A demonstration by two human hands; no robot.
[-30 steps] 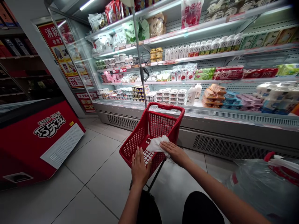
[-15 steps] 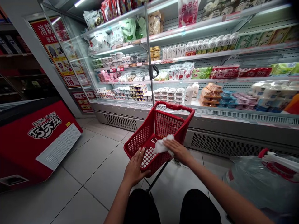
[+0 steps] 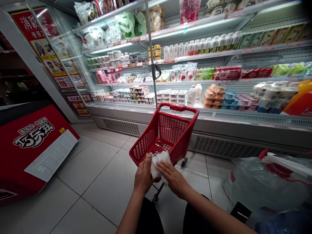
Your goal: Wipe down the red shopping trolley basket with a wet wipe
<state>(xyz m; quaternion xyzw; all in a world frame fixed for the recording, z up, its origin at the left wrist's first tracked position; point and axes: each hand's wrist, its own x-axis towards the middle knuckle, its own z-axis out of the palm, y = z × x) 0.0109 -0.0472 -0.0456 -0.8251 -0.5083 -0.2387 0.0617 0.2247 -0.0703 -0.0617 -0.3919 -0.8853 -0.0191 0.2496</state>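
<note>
A red plastic basket cart (image 3: 174, 128) stands on the tiled floor in front of my knees. My right hand (image 3: 170, 175) presses a white cloth (image 3: 159, 160) against the near rim of the basket, its fingers lying over the cloth. Close beside it, my left hand (image 3: 144, 174) rests at the basket's near left corner, fingers stretched out and touching the cloth's left edge. The cloth and both hands hide part of the near rim.
Behind the cart runs a refrigerated display (image 3: 231, 118) with stocked shelves and a metal door frame. A red freezer (image 3: 36, 146) stands at the left. Large clear plastic bottles (image 3: 263, 182) sit at the lower right.
My right hand and the cloth have moved left and nearer, from the basket's right side to its near rim beside my left hand. The view has shifted slightly.
</note>
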